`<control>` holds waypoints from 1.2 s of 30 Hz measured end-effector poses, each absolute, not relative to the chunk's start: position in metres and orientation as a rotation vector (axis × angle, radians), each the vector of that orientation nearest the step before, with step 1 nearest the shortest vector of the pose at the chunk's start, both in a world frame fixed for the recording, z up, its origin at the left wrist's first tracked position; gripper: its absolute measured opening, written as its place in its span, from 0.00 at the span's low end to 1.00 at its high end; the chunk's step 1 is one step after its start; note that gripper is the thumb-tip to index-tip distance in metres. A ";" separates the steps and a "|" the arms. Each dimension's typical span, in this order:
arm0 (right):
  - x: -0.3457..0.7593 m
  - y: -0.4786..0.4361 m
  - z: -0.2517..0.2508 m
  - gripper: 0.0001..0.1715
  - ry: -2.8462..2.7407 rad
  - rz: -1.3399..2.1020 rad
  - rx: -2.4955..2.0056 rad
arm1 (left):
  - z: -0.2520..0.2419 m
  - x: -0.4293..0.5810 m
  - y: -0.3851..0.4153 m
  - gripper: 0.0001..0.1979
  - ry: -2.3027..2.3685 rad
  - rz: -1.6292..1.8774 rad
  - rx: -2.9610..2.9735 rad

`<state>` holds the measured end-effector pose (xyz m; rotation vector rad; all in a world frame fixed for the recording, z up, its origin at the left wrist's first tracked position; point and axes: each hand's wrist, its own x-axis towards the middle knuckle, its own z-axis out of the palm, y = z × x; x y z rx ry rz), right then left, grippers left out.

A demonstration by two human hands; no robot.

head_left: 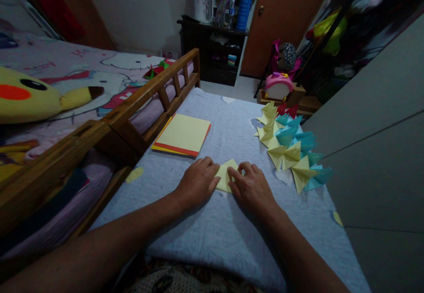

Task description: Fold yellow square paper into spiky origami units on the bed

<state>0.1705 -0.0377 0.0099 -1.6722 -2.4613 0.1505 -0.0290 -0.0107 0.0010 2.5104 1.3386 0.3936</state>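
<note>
A small folded sheet of pale yellow origami paper lies flat on the cloth-covered surface before me. My left hand is at its left side, fingers bent and pressed together, with the thumb and fingertips on the edge. On the right part of the paper rests my right hand, its fingers curled and the fingertips pinching down on it. The right fingers hide part of that side. Beyond my left hand sits a stack of square origami paper, pale yellow on top with red and orange sheets showing beneath.
Several folded yellow paper figures and blue paper figures stand in rows at the right. A wooden bed rail runs along the left, with a yellow plush toy behind it. A grey panel borders the right side.
</note>
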 end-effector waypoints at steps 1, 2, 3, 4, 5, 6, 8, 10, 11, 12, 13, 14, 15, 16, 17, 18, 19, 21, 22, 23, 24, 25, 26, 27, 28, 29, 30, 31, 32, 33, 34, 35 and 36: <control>0.170 -0.038 0.009 0.14 -2.460 0.146 -1.668 | 0.001 -0.029 -0.011 0.07 1.338 0.410 2.504; 0.170 -0.037 0.009 0.14 -2.457 0.140 -1.662 | 0.000 -0.029 -0.010 0.08 1.339 0.427 2.500; 0.171 -0.038 0.008 0.15 -2.451 0.134 -1.657 | -0.001 -0.029 -0.010 0.08 1.344 0.446 2.496; 0.171 -0.038 0.008 0.15 -2.446 0.130 -1.655 | -0.001 -0.030 -0.010 0.08 1.352 0.460 2.494; 0.171 -0.038 0.007 0.15 -2.440 0.126 -1.658 | -0.002 -0.030 -0.009 0.09 1.361 0.469 2.493; 0.171 -0.038 0.007 0.16 -2.434 0.121 -1.665 | -0.003 -0.030 -0.009 0.09 1.368 0.472 2.495; 0.171 -0.039 0.008 0.16 -2.428 0.113 -1.681 | -0.004 -0.031 -0.009 0.10 1.376 0.471 2.502; 0.171 -0.040 0.008 0.16 -2.434 0.114 -1.694 | -0.006 -0.031 -0.008 0.10 1.377 0.468 2.499; 0.171 -0.040 0.008 0.16 -2.437 0.116 -1.697 | -0.006 -0.031 -0.008 0.10 1.378 0.473 2.492; 0.170 -0.040 0.008 0.16 -2.440 0.121 -1.697 | -0.006 -0.031 -0.008 0.10 1.378 0.476 2.483; 0.170 -0.040 0.008 0.16 -2.441 0.125 -1.696 | -0.007 -0.031 -0.007 0.09 1.378 0.479 2.474; 0.170 -0.039 0.008 0.16 -2.441 0.128 -1.694 | -0.007 -0.031 -0.007 0.09 1.378 0.481 2.466; 0.171 -0.039 0.008 0.16 -2.440 0.127 -1.693 | -0.007 -0.031 -0.007 0.09 1.377 0.482 2.461; 0.171 -0.039 0.008 0.17 -2.439 0.124 -1.693 | -0.007 -0.031 -0.007 0.09 1.376 0.481 2.459; 0.171 -0.039 0.008 0.16 -2.440 0.120 -1.694 | -0.007 -0.030 -0.006 0.09 1.372 0.478 2.461; 0.170 -0.039 0.008 0.16 -2.441 0.116 -1.696 | -0.006 -0.030 -0.006 0.09 1.370 0.473 2.466; 0.170 -0.039 0.008 0.16 -2.441 0.111 -1.699 | -0.005 -0.029 -0.007 0.08 1.368 0.466 2.479; 0.170 -0.039 0.009 0.16 -2.443 0.108 -1.703 | -0.003 -0.028 -0.008 0.06 1.370 0.441 2.533; 0.170 -0.039 0.010 0.16 -2.444 0.109 -1.704 | -0.002 -0.027 -0.009 0.06 1.372 0.435 2.578; 0.170 -0.039 0.010 0.16 -2.444 0.112 -1.703 | -0.001 -0.026 -0.011 0.06 1.360 0.441 2.633; 0.170 -0.039 0.010 0.16 -2.443 0.116 -1.701 | 0.000 -0.025 -0.013 0.07 1.320 0.457 2.693; 0.170 -0.039 0.010 0.15 -2.441 0.120 -1.701 | -0.001 -0.023 -0.015 0.07 1.246 0.483 2.753; 0.169 -0.039 0.010 0.15 -2.439 0.126 -1.702 | -0.001 -0.022 -0.017 0.08 1.147 0.508 2.802; 0.169 -0.039 0.010 0.14 -2.436 0.133 -1.705 | -0.003 -0.021 -0.019 0.09 1.042 0.528 2.839; 0.170 -0.039 0.010 0.14 -2.434 0.142 -1.710 | -0.004 -0.019 -0.021 0.09 0.952 0.545 2.864; 0.170 -0.039 0.010 0.13 -2.434 0.156 -1.715 | -0.006 -0.018 -0.023 0.10 0.887 0.563 2.882; 0.170 -0.038 0.011 0.13 -2.437 0.171 -1.721 | -0.008 -0.018 -0.024 0.11 0.852 0.582 2.898; 0.170 -0.038 0.011 0.14 -2.441 0.188 -1.727 | -0.009 -0.017 -0.025 0.11 0.838 0.599 2.913; 0.171 -0.038 0.012 0.14 -2.448 0.207 -1.732 | -0.011 -0.017 -0.026 0.12 0.834 0.613 2.925; 0.171 -0.038 0.013 0.16 -2.455 0.225 -1.737 | -0.012 -0.017 -0.026 0.12 0.831 0.621 2.934; 0.172 -0.038 0.013 0.17 -2.462 0.241 -1.740 | -0.012 -0.017 -0.026 0.12 0.831 0.620 2.940; 0.172 -0.038 0.014 0.18 -2.467 0.253 -1.744 | -0.013 -0.018 -0.026 0.12 0.833 0.612 2.942; 0.173 -0.037 0.015 0.18 -2.471 0.260 -1.751 | -0.013 -0.018 -0.026 0.12 0.839 0.604 2.940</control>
